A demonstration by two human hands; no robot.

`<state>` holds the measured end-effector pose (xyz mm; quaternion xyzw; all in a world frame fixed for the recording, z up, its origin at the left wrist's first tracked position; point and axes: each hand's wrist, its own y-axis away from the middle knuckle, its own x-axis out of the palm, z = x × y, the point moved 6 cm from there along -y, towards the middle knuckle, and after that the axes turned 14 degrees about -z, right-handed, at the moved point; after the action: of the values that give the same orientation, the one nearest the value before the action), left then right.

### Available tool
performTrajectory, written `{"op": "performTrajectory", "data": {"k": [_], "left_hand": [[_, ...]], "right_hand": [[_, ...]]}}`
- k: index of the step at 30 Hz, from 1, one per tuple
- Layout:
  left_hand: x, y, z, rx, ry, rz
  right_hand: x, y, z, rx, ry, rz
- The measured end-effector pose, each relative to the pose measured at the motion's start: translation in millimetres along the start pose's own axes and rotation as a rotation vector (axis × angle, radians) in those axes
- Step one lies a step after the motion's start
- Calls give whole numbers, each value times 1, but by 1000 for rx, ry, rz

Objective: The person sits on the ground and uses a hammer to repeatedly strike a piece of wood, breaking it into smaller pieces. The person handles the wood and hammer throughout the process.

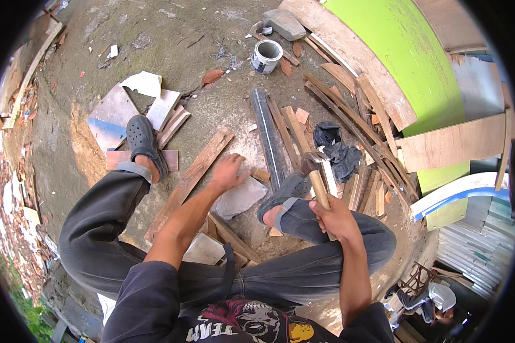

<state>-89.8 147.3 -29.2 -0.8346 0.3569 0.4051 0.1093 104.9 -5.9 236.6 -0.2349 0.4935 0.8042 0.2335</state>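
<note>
My right hand [334,217] grips the wooden handle of a hammer [319,190], thumb along the shaft. The hammer's dark head points away from me, above my right shoe [286,196]. My left hand [230,172] reaches down over the far left edge of a flat grey stone [240,198]. Its fingertips are smeared, and whether they hold anything cannot be made out. A short wood block [260,174] lies just right of those fingers. Left of the stone stretches a long weathered plank [190,183].
A dark grey bar [267,137] and wood strips lie ahead. Black plastic [343,160] sits right, near a pile of wooden strips [377,143]. An open can [266,56] stands farther off. Boards [113,117] lie by my left shoe [145,143]; a green panel [400,51] is far right.
</note>
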Motion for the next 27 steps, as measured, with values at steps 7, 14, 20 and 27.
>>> {"op": "performTrajectory", "data": {"k": [7,14,20,27], "left_hand": [[73,-7,-51,-69,-159,333],[81,-25,-38,154,-233,349],[-2,-17,-24,470,-227,-89],[-51,21,80,344,-430,-62]], "right_hand": [[32,-27,4,-69,67,-39],[31,-33,-1,-109,119,-133],[28,-36,0,-160,152,-174],[48,-29,11,-233,174,-115]]}}
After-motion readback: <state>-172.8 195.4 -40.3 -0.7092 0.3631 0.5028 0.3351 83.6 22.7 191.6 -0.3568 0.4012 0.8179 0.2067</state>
